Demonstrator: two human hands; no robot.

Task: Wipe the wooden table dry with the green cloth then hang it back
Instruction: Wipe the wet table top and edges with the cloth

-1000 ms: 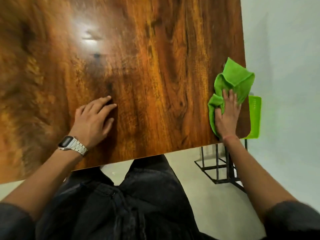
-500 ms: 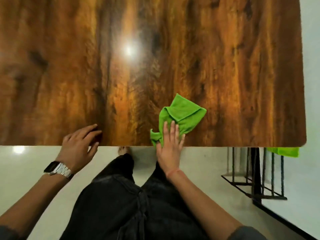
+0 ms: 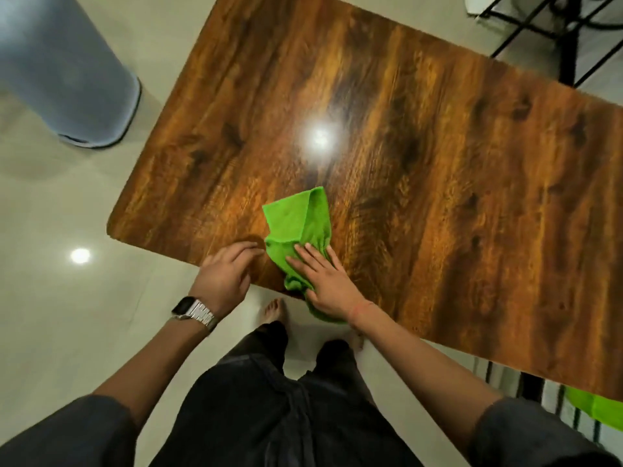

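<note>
at table [image 3: 438,197] edge, flat right hand [image 3: 325,281] presses cloth [image 3: 298,224]

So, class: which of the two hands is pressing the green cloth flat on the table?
The right hand, with a red thread at its wrist; its straight fingers lie on the green cloth. The left hand, with the watch, is beside the cloth, near the table edge.

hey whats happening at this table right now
A person is standing at a wooden table and wiping it with a green cloth. The right hand presses flat on the near part of the cloth, close to the table's near edge, where a bit of cloth hangs over. The left hand, with a wristwatch on its wrist, rests at the edge just beside the cloth and holds nothing. The cloth has not been hung back yet.
</note>
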